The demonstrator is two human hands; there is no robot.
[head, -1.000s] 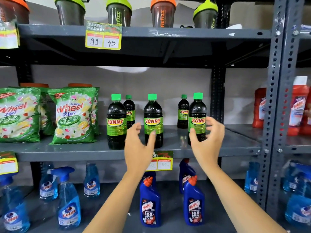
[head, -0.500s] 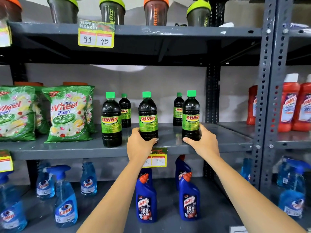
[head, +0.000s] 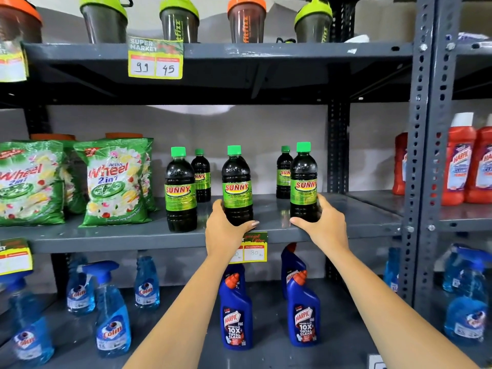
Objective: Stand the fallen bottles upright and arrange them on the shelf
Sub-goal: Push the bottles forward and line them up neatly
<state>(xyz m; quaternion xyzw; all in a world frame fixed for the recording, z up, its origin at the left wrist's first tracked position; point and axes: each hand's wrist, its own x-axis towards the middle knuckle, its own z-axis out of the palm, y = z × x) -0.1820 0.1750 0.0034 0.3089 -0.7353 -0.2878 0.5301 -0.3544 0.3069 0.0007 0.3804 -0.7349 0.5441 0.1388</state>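
Several dark Sunny bottles with green caps stand upright on the grey middle shelf (head: 133,237). My left hand (head: 226,230) grips the base of the middle front bottle (head: 237,182). My right hand (head: 323,225) wraps the base of the right front bottle (head: 303,177). A third front bottle (head: 180,190) stands free to the left. Two smaller-looking bottles stand further back, one (head: 201,177) behind the left pair and one (head: 284,171) behind the right bottle.
Green Wheel detergent bags (head: 114,182) fill the shelf's left part. Shaker cups (head: 246,20) line the top shelf. Blue Harpic bottles (head: 235,312) and Colin sprays (head: 111,315) stand below. A grey upright post (head: 423,155) borders the right; red Harpic bottles (head: 460,166) lie beyond.
Both hands went from hovering open in front of the bottles to closing around the bases of the middle and right front bottles. The bottles remain upright.
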